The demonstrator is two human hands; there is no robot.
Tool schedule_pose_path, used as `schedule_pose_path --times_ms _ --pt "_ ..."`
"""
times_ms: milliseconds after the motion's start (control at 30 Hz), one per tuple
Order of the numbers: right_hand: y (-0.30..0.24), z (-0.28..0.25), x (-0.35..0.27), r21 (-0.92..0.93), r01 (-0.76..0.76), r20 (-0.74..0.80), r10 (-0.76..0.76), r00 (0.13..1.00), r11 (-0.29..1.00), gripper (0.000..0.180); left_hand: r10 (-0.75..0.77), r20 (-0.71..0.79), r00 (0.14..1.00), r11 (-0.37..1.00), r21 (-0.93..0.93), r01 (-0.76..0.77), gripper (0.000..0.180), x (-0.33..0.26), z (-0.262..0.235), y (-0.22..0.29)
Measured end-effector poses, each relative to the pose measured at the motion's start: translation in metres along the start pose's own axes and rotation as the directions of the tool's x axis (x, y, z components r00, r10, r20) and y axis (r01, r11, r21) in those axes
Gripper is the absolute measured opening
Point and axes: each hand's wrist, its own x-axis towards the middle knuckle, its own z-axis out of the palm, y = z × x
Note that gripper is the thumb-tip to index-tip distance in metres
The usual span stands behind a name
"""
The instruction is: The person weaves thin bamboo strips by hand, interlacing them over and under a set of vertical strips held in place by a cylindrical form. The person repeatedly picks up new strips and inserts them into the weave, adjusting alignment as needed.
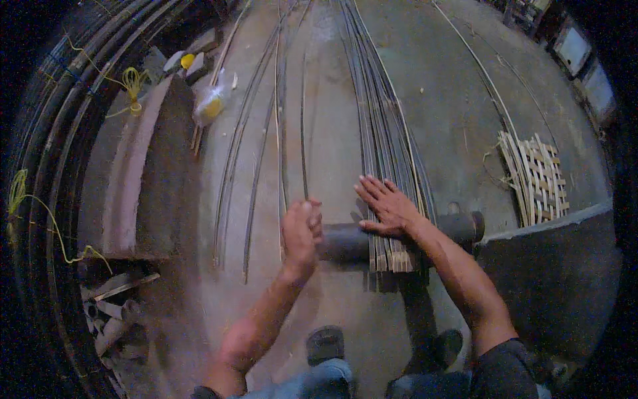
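Across the dark pipe [345, 243] on the floor [332, 292], a bundle of strips [390, 154] lies side by side, near ends poking past the pipe toward the person's feet. The right hand [390, 211] rests on top of it, palm down, fingers spread wide. To its left, apart from the bundle, the left hand [301, 234] has its fingers curled in, seemingly around a single strip [304, 133] running away along the floor. The work looks partway along: many strips are gathered, while the single strip and several loose strips [256, 173] farther left remain outside the bundle. Whether anything fastens the gathered ends, I cannot tell
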Motion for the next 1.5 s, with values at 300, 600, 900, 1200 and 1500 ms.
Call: schedule_pose_path --times_ms 300,600,900,1200,1500 --pt "-0.007 -0.004 0.015 0.030 0.038 -0.051 -0.036 0.998 0.999 0.083 0.014 -0.147 0.989 0.962 0.270 0.027 0.021 -0.001 -0.056 -0.048" --pt "0.000 0.004 0.013 0.000 0.022 -0.054 -0.021 0.998 1.000 0.083 0.118 -0.184 0.976 0.967 0.245 -0.071 0.020 0.001 -0.060 -0.038" --pt "-0.003 -0.001 0.014 0.012 0.027 -0.015 -0.027 1.000 1.000 0.083 0.088 -0.249 0.964 0.929 0.369 0.011 0.020 0.013 -0.103 -0.069" --pt "-0.005 -0.005 0.013 0.010 0.012 -0.005 -0.012 1.000 1.000 0.082 0.236 -0.279 0.931 0.716 0.697 0.027 0.024 0.014 -0.134 -0.071" --pt "0.002 0.006 0.013 -0.025 0.038 -0.085 -0.040 0.996 0.999 0.080 0.122 0.061 0.991 0.800 0.585 -0.135 0.028 -0.037 -0.053 -0.073"
